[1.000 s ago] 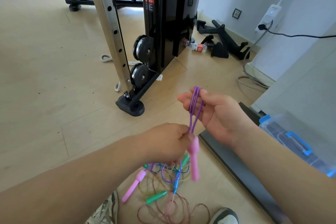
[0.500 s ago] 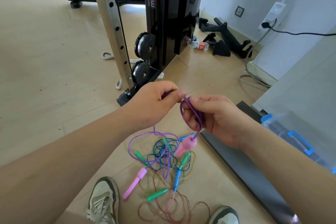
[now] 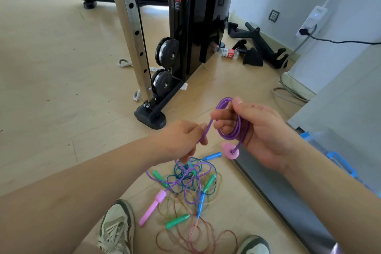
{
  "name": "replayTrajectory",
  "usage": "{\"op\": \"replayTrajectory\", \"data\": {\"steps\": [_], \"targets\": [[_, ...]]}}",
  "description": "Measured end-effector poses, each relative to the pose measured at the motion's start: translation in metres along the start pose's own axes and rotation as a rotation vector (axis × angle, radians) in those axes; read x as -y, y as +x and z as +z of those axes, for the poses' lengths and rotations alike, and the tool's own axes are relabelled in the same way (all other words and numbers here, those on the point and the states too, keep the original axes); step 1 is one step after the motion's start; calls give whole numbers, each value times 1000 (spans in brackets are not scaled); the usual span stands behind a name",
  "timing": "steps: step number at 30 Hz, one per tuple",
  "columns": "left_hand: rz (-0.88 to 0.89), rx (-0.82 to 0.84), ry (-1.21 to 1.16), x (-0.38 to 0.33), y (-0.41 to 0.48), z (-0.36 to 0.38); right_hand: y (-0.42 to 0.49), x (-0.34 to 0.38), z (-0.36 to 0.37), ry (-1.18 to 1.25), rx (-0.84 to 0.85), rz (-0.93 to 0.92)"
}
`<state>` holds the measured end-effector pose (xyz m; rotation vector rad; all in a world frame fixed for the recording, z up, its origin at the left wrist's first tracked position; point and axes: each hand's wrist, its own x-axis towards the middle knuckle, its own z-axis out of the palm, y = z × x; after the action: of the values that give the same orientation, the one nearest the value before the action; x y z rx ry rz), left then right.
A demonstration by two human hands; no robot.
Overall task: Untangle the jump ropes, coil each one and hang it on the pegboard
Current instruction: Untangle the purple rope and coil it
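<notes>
The thin purple plastic jump rope (image 3: 237,130) is wound in several turns round the curled fingers of the right hand (image 3: 266,130), thumb clamped on top. One of its pink plastic handles (image 3: 231,151) dangles just under that hand. The left hand (image 3: 181,140) pinches the free strand between thumb and fingertips, just beside the coil.

A second ago the left hand was down by that dangling handle with the rope drawn into long loops. Half a second ago it was up against the right hand, laying on a turn. Now it has dropped back down the strand, and the coil looks thicker. I judge the coiling of this rope to be well under way but unfinished (its tail runs down to the second pink handle (image 3: 151,207) on the pale wood floor (image 3: 61,88)).

That tail passes through the tangle of blue, green-handled and clear ropes (image 3: 191,181), which looks unsorted. No pegboard is in view.

At the right edge sits a clear plastic storage box with blue latches (image 3: 338,161); its contents cannot be made out.
</notes>
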<state>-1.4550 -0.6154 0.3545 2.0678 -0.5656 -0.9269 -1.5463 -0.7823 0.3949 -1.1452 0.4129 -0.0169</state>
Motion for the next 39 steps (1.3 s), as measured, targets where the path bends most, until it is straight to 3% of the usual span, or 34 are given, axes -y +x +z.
{"op": "replayTrajectory", "data": {"steps": [4, 6, 11, 15, 17, 23, 27, 33, 36, 39], "targets": [[129, -140, 423, -15, -9, 23, 3, -5, 3, 136, -78, -16], [159, -130, 524, -22, -16, 37, 9, -7, 0, 67, -162, -45], [290, 21, 414, -30, -20, 32, 14, -16, -7, -459, -189, -66], [334, -22, 27, -35, -19, -5, 12, -13, -8, -581, -92, -135], [381, -56, -27, -34, -20, -13, 9, -12, -6, -628, -26, -130], [454, -226, -180, -29, -12, -25, 9, -8, 6, -374, 82, -49], [441, -166, -177, -22, -12, -26, 10, -13, 7, -242, 169, 18], [361, -222, -329, -22, -12, -27, 3, -11, 11, 14, 253, 61], [356, -220, -358, -22, -13, -23, 4, -14, 12, -38, 290, 27], [387, -237, -233, -18, -13, -24, 5, -18, 9, -105, 281, 37]]}}
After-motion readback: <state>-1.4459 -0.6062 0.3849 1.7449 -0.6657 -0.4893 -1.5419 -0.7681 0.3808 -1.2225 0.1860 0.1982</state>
